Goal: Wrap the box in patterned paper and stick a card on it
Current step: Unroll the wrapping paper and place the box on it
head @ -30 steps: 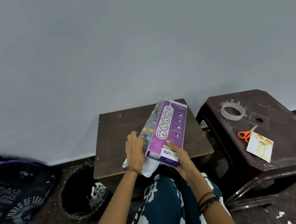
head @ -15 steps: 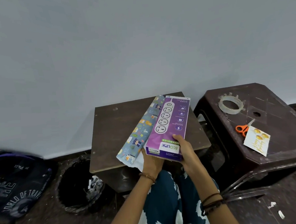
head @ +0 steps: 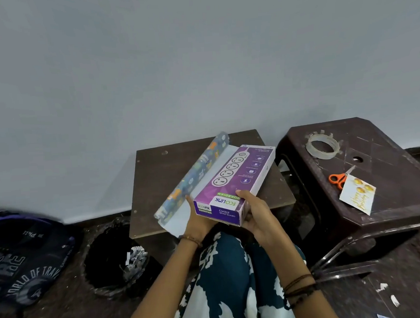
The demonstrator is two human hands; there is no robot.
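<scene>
Pale grey-blue wall (head: 198, 61) fills the upper half of the head view, bare and evenly lit. Dark skirting runs along its foot.

Small brown wooden desk (head: 154, 186) stands against the wall, surface scuffed, a small hole near its far left corner. Held over its near edge: purple spike guard box (head: 239, 179), long side running away toward the wall, socket picture facing up. Right hand (head: 254, 215) grips the near right corner of the box, thumb on top, fingers curled under. Left hand (head: 198, 221) supports the near left end from beneath, fingers hidden by the box; thumb tip shows at the box edge. How the left grip closes cannot be told.

Patterned wrapping paper (head: 193, 179) lies just left of the box, partly rolled, blue printed side outward, plain pale inner face unrolled under the box.

To the right, dark brown plastic stool (head: 403, 196), top scratched, with a round hole. On it: clear tape roll (head: 322, 147) near the far side; orange-handled scissors (head: 338, 179); white greeting card (head: 357, 197) with gold print, overlapping the scissors' blades.

Floor (head: 66, 315) dark, dusty, paper scraps at right. Black waste bin (head: 111, 258) left of the desk, crumpled scraps inside. Dark backpack (head: 23, 261) with white lettering at far left. Patterned teal-and-white clothing (head: 231, 280) in the foreground.
</scene>
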